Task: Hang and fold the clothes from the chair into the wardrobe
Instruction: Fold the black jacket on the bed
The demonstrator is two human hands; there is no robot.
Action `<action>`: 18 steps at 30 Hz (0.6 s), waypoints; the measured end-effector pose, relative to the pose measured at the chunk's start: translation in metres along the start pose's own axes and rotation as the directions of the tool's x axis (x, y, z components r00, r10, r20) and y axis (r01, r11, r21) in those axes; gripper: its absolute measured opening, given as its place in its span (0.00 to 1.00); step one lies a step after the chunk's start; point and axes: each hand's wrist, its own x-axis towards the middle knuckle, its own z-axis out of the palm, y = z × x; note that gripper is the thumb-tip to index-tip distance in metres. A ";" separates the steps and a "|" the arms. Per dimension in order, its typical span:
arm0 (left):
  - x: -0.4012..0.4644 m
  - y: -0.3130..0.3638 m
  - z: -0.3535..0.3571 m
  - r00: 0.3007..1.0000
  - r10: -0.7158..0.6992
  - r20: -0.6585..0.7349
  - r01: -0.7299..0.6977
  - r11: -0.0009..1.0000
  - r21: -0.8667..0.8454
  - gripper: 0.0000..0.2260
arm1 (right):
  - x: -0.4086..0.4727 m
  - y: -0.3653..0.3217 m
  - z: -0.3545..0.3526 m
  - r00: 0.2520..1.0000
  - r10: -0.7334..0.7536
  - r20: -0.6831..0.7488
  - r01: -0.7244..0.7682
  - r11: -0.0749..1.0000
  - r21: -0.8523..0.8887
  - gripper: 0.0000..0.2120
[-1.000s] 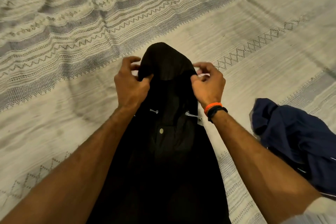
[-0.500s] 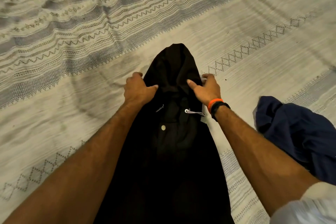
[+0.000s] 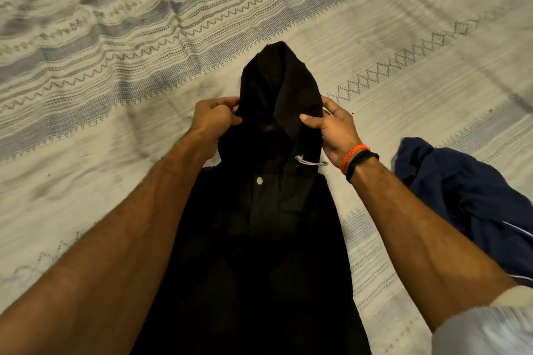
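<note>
Both hands grip the hood of a black hooded jacket (image 3: 259,225): the left hand (image 3: 213,121) pinches the hood's edge at its 9 o'clock side, thumb over the cloth and fingers curled behind, while the right hand (image 3: 331,130) pinches the opposite edge at 3 o'clock in the same way. An orange band and a black band (image 3: 359,161) sit on the right wrist. The jacket lies front-up on a bed under a pale patterned bedspread (image 3: 115,95), its body running toward 6 o'clock between the forearms and its hood pointing to 12 o'clock. A white drawcord (image 3: 310,162) and a pale snap button (image 3: 260,180) show just below the hood. At about 4 o'clock, apart from the jacket, a crumpled navy garment (image 3: 467,202) waits on the bedspread.

The step in hand looks like folding: the hood is held ready to be turned down onto the chest. That move calls for both hands to carry the hood evenly toward 6 o'clock and lay it flat, keeping the drawcord tucked in. No wardrobe or chair is in view.
</note>
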 end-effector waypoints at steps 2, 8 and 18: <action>-0.025 0.002 -0.006 0.998 0.066 -0.007 -0.066 0.997 -0.027 0.22 | -0.023 -0.004 -0.004 0.993 -0.100 0.062 0.101 0.995 -0.016 0.20; -0.115 -0.050 -0.046 0.965 0.256 0.049 -0.260 0.931 0.255 0.19 | -0.124 0.019 -0.036 0.925 -0.253 0.285 0.346 0.870 -0.351 0.19; -0.198 -0.179 -0.036 0.931 -0.366 0.023 0.350 0.906 0.238 0.31 | -0.230 0.128 -0.048 0.941 -0.044 -0.336 -0.186 0.763 -0.619 0.20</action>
